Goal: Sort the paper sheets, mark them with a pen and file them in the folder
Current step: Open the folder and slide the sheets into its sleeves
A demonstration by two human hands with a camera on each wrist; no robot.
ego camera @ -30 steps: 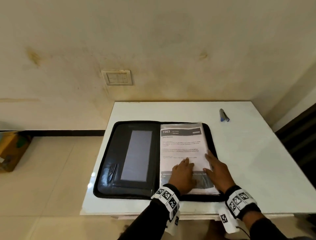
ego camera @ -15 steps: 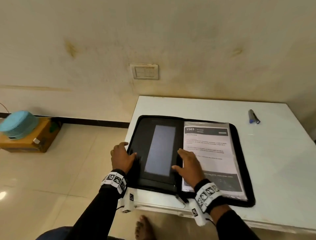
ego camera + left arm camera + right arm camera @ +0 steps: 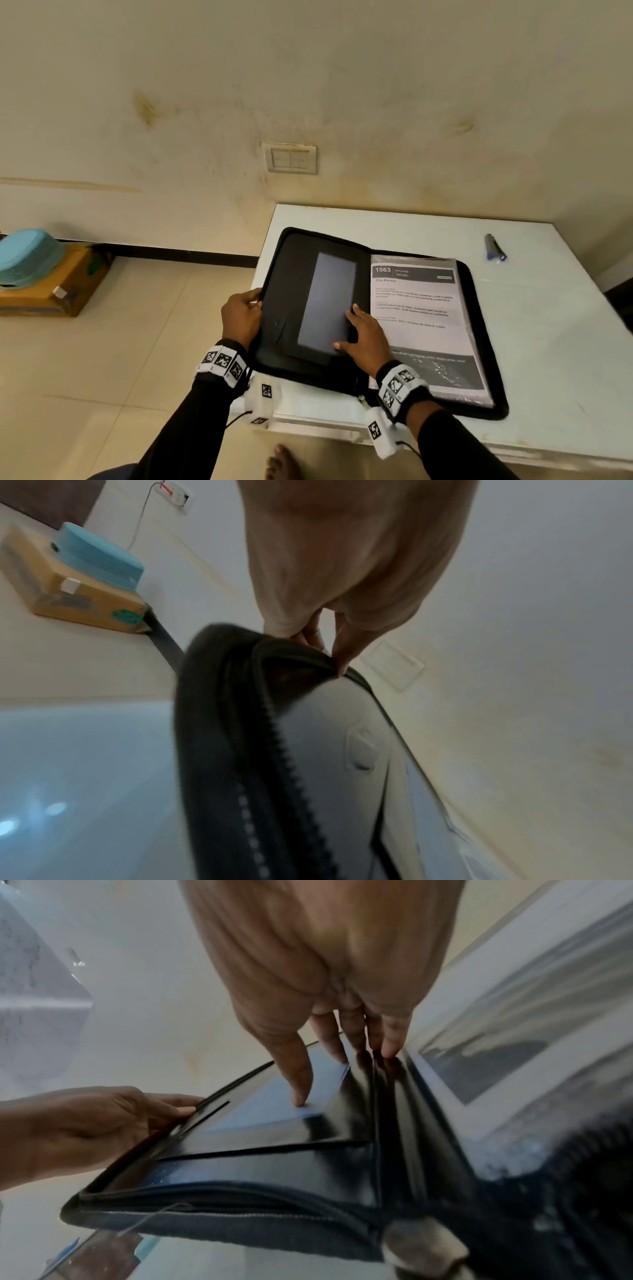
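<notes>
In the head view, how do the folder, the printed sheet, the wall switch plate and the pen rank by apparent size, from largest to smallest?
1. Folder, lying open on the table.
2. Printed sheet on the folder's right half.
3. Wall switch plate.
4. Pen.
The switch plate is farther from the camera, so its true size against the pen is unsure.

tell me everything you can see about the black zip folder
The black zip folder lies open on the white table, its glossy left cover tilted up. A zipper runs round its fabric edge. The left hand grips that cover's outer edge; the right hand rests straight-fingered near the spine. Sleeved printed sheets fill its right half.
</notes>
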